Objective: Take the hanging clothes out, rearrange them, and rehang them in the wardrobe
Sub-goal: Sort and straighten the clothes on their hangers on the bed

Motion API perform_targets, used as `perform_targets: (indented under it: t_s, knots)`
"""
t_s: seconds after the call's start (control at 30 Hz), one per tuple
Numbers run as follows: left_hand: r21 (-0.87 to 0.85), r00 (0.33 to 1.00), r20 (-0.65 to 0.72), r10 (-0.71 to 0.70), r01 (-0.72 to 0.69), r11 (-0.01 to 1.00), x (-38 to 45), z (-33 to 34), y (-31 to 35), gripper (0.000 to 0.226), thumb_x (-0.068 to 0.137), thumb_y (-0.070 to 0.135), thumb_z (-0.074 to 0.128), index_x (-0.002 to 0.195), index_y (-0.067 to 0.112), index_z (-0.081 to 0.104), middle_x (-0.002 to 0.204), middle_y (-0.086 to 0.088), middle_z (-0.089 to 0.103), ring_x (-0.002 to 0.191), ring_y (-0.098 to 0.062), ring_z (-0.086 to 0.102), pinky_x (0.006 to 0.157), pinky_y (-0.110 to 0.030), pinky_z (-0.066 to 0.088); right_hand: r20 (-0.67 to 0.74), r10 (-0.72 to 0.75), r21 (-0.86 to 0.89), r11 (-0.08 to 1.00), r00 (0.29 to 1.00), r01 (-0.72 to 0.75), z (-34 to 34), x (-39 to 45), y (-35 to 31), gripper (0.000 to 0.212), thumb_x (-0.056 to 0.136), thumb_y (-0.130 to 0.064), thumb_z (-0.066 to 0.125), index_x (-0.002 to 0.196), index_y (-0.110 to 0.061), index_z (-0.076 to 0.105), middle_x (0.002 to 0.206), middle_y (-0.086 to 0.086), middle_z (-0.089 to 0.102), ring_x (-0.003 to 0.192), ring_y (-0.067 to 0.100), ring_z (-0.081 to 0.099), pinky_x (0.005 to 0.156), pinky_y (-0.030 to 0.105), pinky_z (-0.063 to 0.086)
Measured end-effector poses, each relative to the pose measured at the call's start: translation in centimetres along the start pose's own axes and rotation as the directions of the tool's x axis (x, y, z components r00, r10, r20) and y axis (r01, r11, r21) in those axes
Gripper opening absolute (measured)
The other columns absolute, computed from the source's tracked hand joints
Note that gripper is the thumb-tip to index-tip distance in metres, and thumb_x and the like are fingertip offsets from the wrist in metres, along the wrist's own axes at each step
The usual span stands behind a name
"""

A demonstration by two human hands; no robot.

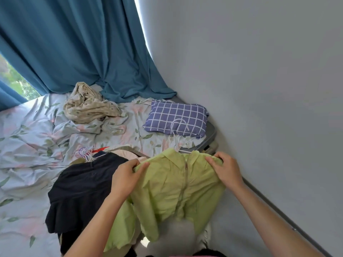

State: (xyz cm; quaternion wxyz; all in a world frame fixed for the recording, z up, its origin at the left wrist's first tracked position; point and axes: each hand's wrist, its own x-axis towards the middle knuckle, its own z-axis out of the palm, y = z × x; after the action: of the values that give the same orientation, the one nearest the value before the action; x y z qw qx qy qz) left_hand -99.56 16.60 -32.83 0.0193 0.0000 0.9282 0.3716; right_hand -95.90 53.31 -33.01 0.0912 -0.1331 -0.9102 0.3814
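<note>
I am looking down at a green jacket (172, 184) that is lying spread on the bed (27, 138), zip side up, and my two hands are gripping it at its shoulders. My left hand (126, 178) is curling its fingers and thumb over the jacket's left shoulder edge, pinching a fold of the cloth, and my right hand (225, 168) is clamping the opposite shoulder in the same way, fingers bent over the fabric. So the jacket is sitting directly between and under both hands, its collar pointing away from me and its hem trailing back toward my body. A white hanger (179, 125) is poking out from the collar, its hook resting against a blue checked pillow (176, 117) (the hanger's lower part is hidden inside the jacket). Just to the left of the jacket, touching it, a dark garment (79, 190) is lying on a pile with a cluster of hanger hooks (85, 153) showing at its top. Further off, a crumpled beige cloth (87, 104) is sitting near a teal curtain (74, 43), and a grey wall (259, 80) is running along my right side.
</note>
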Motion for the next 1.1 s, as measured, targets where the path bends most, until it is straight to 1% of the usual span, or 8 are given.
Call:
perform_targets:
  t_s: [0.13,0.27,0.37,0.47,0.57,0.8,0.93,1.1]
  knots:
    - [-0.001,1.000,0.021,-0.007,0.007,1.000,3.3,4.6,5.1,0.049,0.094,0.072,0.059,0.069,0.030,0.055,0.057,0.010,0.054,0.054,-0.010,0.052,0.050,-0.031,0.034,0.121,0.004,-0.053,0.999,0.993,0.002,-3.8,6.4,3.7,0.034,0.092,-0.052,0.073,0.078,-0.022,0.063,0.074,-0.008,0.066,0.075,0.019,0.064,0.072,0.041,0.053]
    - [0.026,0.998,0.037,-0.060,0.059,0.998,6.5,7.8,8.5,0.062,0.094,0.073,0.056,0.071,0.015,0.057,0.061,-0.005,0.058,0.059,-0.018,0.057,0.058,-0.043,0.049,0.246,-0.046,-0.096,0.993,0.968,0.072,-6.2,12.7,5.6,0.031,0.095,-0.052,0.070,0.087,-0.022,0.065,0.081,-0.006,0.068,0.080,0.020,0.065,0.073,0.038,0.052]
    - [0.023,0.995,0.027,-0.091,0.091,0.996,7.9,9.0,9.5,0.059,0.096,0.071,0.055,0.073,0.017,0.058,0.063,-0.004,0.059,0.061,-0.018,0.058,0.060,-0.042,0.050,0.298,-0.101,-0.090,0.987,0.949,0.133,-6.2,17.0,5.8,0.025,0.096,-0.051,0.069,0.090,-0.027,0.064,0.085,-0.010,0.066,0.081,0.015,0.063,0.072,0.035,0.049]
    - [0.044,0.993,0.023,-0.113,0.112,0.993,9.4,9.7,9.2,0.052,0.099,0.066,0.054,0.076,0.020,0.059,0.065,-0.002,0.060,0.062,-0.015,0.058,0.062,-0.039,0.049,0.341,-0.123,-0.083,0.984,0.932,0.160,-5.2,20.6,5.4,0.026,0.096,-0.053,0.068,0.088,-0.029,0.062,0.085,-0.010,0.064,0.079,0.010,0.061,0.073,0.037,0.050]
    - [0.036,0.991,0.036,-0.129,0.128,0.991,12.2,10.3,8.6,0.048,0.100,0.060,0.057,0.072,0.021,0.055,0.062,-0.001,0.055,0.060,-0.014,0.055,0.060,-0.038,0.046,0.352,-0.110,-0.099,0.983,0.930,0.153,-3.8,23.7,5.4,0.027,0.095,-0.052,0.069,0.087,-0.026,0.063,0.085,-0.008,0.064,0.080,0.013,0.061,0.075,0.041,0.053]
    - [0.013,0.986,0.065,-0.152,0.152,0.988,21.2,12.1,8.6,0.053,0.101,0.054,0.059,0.071,0.011,0.047,0.062,-0.001,0.049,0.061,-0.022,0.052,0.059,-0.039,0.039,0.349,-0.075,-0.100,0.988,0.934,0.117,-1.2,32.1,5.7,0.029,0.094,-0.050,0.070,0.083,-0.025,0.063,0.082,-0.009,0.066,0.080,0.013,0.063,0.077,0.043,0.055]
    - [0.032,0.981,0.064,-0.185,0.183,0.982,26.8,13.3,9.0,0.052,0.101,0.052,0.059,0.068,0.016,0.043,0.059,0.002,0.045,0.058,-0.019,0.049,0.057,-0.038,0.036,0.377,-0.081,-0.101,0.987,0.923,0.128,0.9,38.6,5.8,0.029,0.095,-0.051,0.069,0.081,-0.026,0.061,0.082,-0.010,0.065,0.079,0.012,0.063,0.074,0.038,0.053]
    - [0.068,0.969,0.022,-0.245,0.243,0.968,34.9,15.7,8.9,0.049,0.104,0.050,0.056,0.070,0.015,0.049,0.064,0.000,0.052,0.063,-0.018,0.052,0.060,-0.038,0.038,0.453,-0.124,-0.100,0.977,0.883,0.188,5.2,49.0,6.6,0.029,0.098,-0.051,0.066,0.085,-0.025,0.062,0.085,-0.010,0.063,0.080,0.014,0.061,0.069,0.034,0.045]
